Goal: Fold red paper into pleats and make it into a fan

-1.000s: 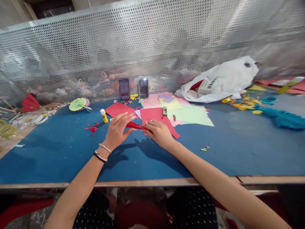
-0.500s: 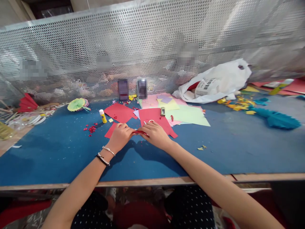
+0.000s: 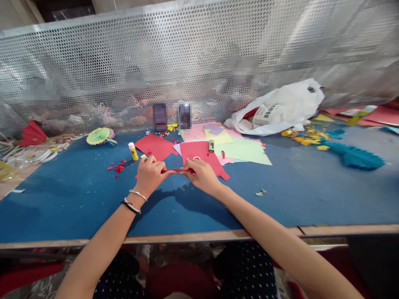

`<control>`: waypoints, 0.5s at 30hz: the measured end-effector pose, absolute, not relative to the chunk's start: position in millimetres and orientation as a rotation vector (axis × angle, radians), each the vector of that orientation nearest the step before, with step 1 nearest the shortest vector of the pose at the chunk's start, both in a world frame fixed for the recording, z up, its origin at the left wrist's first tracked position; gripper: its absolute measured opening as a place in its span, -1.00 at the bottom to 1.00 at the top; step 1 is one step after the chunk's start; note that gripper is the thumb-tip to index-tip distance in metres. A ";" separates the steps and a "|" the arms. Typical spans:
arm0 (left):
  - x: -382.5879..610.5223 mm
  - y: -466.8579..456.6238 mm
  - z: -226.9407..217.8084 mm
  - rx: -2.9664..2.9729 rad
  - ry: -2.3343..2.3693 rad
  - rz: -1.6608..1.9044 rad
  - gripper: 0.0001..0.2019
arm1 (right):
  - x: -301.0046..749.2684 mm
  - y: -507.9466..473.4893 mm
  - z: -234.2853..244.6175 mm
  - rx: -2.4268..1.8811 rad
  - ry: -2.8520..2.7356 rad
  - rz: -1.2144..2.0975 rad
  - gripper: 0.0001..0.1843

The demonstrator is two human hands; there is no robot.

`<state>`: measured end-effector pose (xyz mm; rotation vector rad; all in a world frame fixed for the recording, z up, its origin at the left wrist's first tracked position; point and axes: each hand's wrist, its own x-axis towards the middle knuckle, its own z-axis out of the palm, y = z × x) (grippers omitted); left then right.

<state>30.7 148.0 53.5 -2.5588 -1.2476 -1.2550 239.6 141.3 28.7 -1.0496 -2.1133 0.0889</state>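
My left hand (image 3: 150, 174) and my right hand (image 3: 202, 176) meet over the blue table (image 3: 77, 199), both pinched on a narrow folded strip of red paper (image 3: 175, 170) held just above the surface. Bracelets circle my left wrist. Behind my right hand lies a flat red sheet (image 3: 202, 153) with a small white ring (image 3: 196, 158) on it. A second red sheet (image 3: 154, 145) lies behind my left hand, and a glue stick (image 3: 133, 151) stands to its left.
Pastel sheets (image 3: 243, 149) and a small metal object (image 3: 211, 145) lie behind. Red scraps (image 3: 117, 168), a green paper fan (image 3: 98, 136), a white plastic bag (image 3: 280, 110) and teal folded paper (image 3: 355, 155) surround them. A perforated metal screen (image 3: 199, 62) walls the back.
My hands closed from a loose hold into a tight pinch on the red strip, pressed it down toward the table, then lifted it slightly. A red sheet under my left hand is now mostly hidden.
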 end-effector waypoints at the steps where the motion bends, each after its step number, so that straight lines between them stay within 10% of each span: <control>1: 29.5 149.0 53.3 -2.556 -1.252 -1.251 -0.58 | 239.9 141.3 28.6 -1.053 -2.106 0.093 -0.89; 15: 15.5 162.3 55.3 -2.430 -1.319 -1.329 -0.72 | 252.8 147.7 29.9 -1.173 -1.926 0.234 -0.87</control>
